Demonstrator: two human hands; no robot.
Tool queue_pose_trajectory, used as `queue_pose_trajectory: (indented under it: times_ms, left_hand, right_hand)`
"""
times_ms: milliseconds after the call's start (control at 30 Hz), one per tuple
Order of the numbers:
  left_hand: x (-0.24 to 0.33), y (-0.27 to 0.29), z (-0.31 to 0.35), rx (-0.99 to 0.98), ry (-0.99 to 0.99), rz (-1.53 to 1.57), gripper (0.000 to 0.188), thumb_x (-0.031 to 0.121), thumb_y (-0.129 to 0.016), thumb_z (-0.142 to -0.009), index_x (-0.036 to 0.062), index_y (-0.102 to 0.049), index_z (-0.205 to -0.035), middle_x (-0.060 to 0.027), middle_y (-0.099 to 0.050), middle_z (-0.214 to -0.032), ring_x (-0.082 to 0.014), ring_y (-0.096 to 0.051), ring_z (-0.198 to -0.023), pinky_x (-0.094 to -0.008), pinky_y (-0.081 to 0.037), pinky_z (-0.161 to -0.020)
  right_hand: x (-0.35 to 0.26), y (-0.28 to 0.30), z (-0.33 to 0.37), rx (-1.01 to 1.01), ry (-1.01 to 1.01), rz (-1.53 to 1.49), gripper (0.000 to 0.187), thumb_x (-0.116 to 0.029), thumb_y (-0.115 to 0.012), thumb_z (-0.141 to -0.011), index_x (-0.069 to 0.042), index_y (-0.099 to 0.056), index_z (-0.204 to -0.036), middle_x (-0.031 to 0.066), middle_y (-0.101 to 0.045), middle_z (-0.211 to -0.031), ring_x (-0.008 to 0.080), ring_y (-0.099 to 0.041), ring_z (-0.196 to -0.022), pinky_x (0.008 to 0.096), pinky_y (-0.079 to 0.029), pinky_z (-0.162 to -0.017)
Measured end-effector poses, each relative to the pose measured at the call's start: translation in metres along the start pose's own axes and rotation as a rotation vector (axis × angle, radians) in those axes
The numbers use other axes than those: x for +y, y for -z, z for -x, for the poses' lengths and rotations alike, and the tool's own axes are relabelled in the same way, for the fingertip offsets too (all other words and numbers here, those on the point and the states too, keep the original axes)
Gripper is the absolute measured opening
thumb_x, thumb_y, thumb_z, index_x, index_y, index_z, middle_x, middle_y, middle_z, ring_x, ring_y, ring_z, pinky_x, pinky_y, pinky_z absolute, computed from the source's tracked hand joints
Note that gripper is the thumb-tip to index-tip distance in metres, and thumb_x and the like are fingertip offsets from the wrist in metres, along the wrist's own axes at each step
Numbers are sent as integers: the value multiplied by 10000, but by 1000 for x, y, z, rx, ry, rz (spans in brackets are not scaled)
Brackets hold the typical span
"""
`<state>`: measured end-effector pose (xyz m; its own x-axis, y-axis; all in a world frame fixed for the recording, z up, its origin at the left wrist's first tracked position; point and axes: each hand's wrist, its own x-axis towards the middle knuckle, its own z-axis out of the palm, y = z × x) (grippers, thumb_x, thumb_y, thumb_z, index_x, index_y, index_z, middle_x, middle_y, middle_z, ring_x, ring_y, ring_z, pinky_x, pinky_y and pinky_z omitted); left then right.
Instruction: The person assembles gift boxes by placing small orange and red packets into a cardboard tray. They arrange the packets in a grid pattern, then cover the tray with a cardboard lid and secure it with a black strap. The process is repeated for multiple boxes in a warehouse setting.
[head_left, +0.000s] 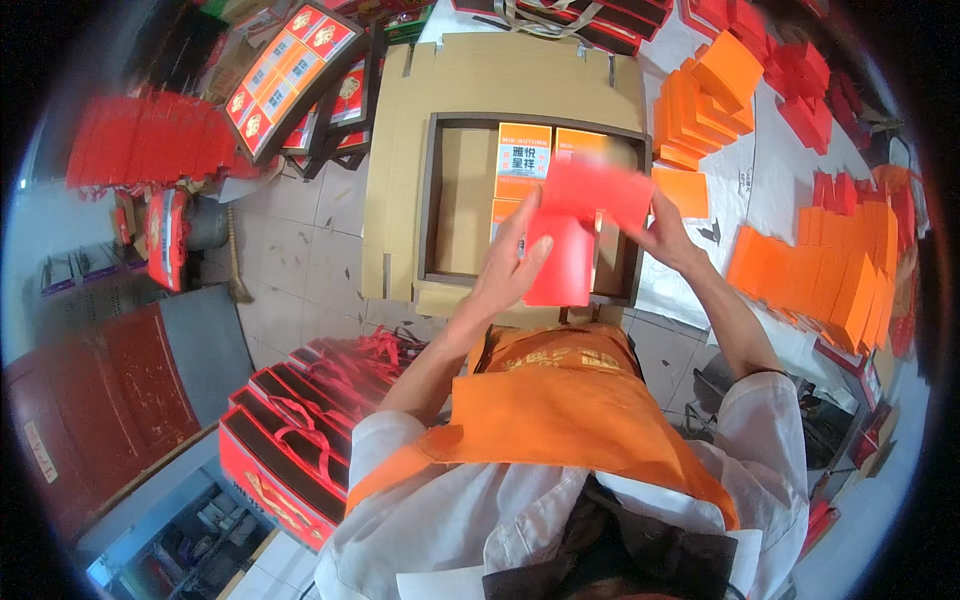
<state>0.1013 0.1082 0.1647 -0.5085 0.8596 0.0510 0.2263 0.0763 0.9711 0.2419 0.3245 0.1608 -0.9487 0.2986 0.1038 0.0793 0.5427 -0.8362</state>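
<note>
My left hand (513, 262) is closed on a bright red box (562, 262), its thumb pressed against the near part. A second red box (598, 192), slightly blurred, lies crosswise at the far end of the first. My right hand (668, 236) grips that one by its right end. Both red boxes are above a dark-rimmed brown tray (434, 200). Inside the tray, orange printed boxes (524, 150) sit in the middle; the red boxes and my hands partly hide them. The tray rests on a stack of flat cardboard (400, 150).
Orange boxes (690, 118) are stacked right of the tray, with more orange boxes (815, 265) farther right. Red boxes (800, 85) stand at the far right. Filled printed trays (295, 75) lean at the far left. Red gift bags (290, 430) with ribbon handles stand at my near left.
</note>
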Motion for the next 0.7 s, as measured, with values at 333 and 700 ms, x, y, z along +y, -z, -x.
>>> queue_pose_trajectory:
  times_ms: [333,700]
  left_hand:
    - [-21,46,-33,122,315,508,567,210,-584,-849,8,-315,-1305,-90,-500,-1156,-138,-499,-1015,-298,-429,-867]
    - [-154,114,-28,366,451,60,596,211,-519,-879,7,-225,-1356,-146,-484,-1085,-190,-535,-905,-293,-507,-640]
  right_hand:
    - [-52,-59,-53,151,-551,-896,524,-202,-574,-855,-14,-338,-1282,97,-500,-1180,150,-470,-1086,313,-376,-932]
    - [-38,-111,0,226,-426,428,596,-275,-627,-797,-45,-364,-1280,198,-295,-1352,361,-288,-1252,428,-280,-1017]
